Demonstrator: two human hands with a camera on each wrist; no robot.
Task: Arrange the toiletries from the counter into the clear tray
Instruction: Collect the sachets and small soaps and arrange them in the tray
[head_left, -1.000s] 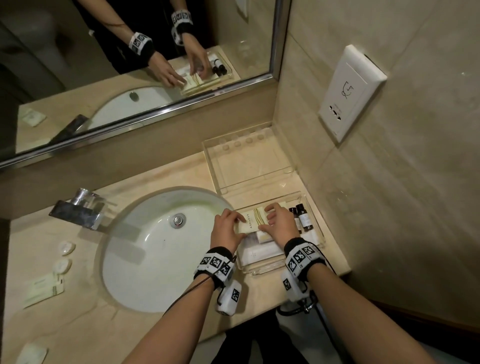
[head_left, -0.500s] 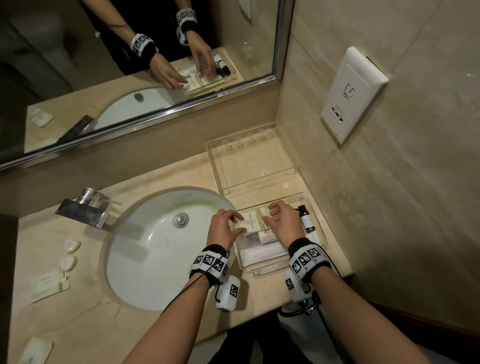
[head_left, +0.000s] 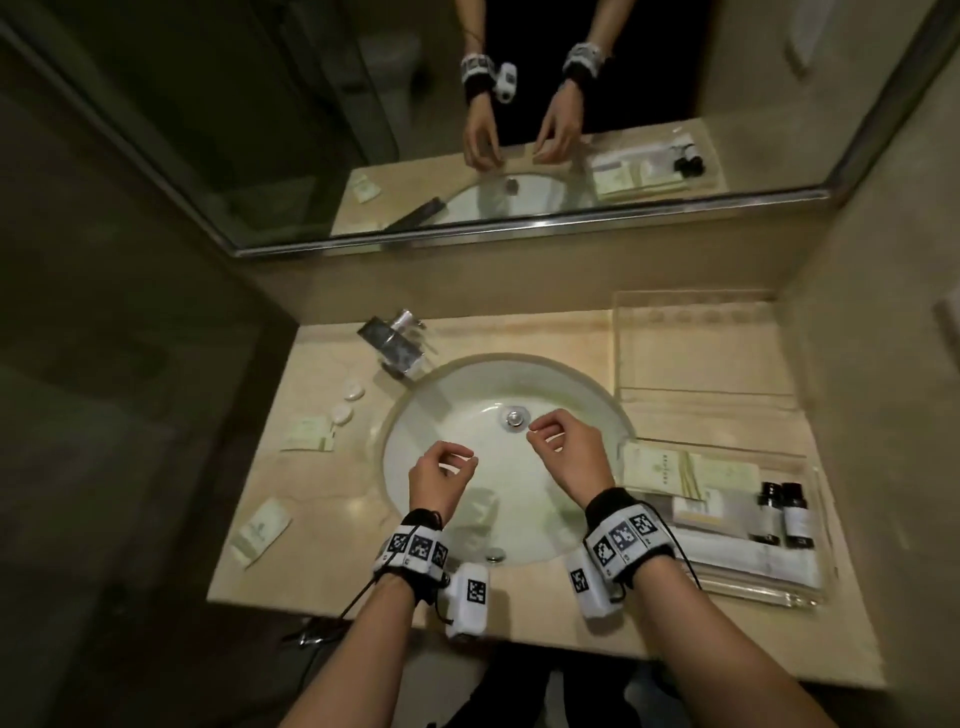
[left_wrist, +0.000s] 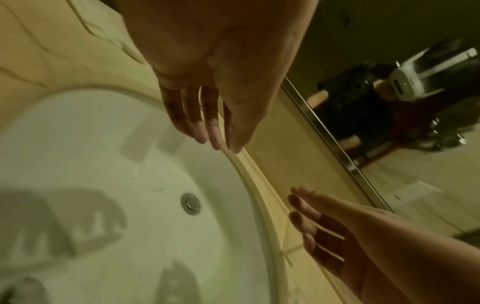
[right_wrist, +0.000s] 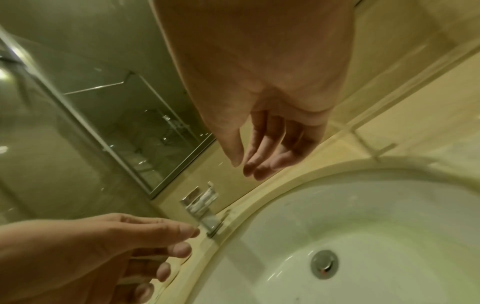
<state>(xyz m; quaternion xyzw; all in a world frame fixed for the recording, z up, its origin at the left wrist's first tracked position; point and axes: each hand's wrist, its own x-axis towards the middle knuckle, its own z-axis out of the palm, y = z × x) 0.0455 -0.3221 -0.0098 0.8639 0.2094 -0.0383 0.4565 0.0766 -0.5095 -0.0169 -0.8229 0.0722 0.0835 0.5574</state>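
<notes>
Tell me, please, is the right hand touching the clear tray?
Apart. The head view shows the right hand over the sink, with the clear tray off to its right.

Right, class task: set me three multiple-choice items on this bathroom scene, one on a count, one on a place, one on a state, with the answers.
1. How many dark bottles stand in the clear tray? A one; B two; C four.
2. Where are the left hand and right hand? A inside the clear tray; B on the dark bottles; C above the sink.
3. What state are the hands in? A each grips a bottle; B pressed flat on the tray; C empty, fingers loosely curled.

Answers: 1 B, two stand side by side at the tray's right end. 2 C, the head view shows both over the basin. 3 C, both wrist views show nothing in either hand.
</notes>
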